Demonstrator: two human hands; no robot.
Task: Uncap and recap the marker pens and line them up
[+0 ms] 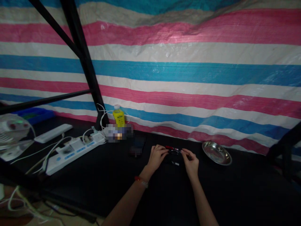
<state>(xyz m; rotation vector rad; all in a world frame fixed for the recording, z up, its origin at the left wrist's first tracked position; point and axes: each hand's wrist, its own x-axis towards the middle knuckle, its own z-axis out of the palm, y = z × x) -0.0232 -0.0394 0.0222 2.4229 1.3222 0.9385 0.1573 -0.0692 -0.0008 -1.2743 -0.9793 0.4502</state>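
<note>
My left hand [158, 155], with a bracelet on its wrist, is closed in a pinch at the left end of a slim dark pen [174, 152] low over the black table. At the pen's other end, the fingertips of my right hand [190, 158] are pinched together. Just beyond it lies a red pen [171, 147], close to both hands. Nearer to me, between the hands, is another dark pen-like piece with a pale end [176, 163]. Dim light blurs the fine detail of these slender pieces.
A round steel dish [217, 153] sits right of my hands. A dark phone [137, 146] lies to the left, near a yellow bottle [119, 116]. A white power strip [72, 153] with cables is farther left. Striped sheeting [176, 72] hangs behind the black table [98, 188].
</note>
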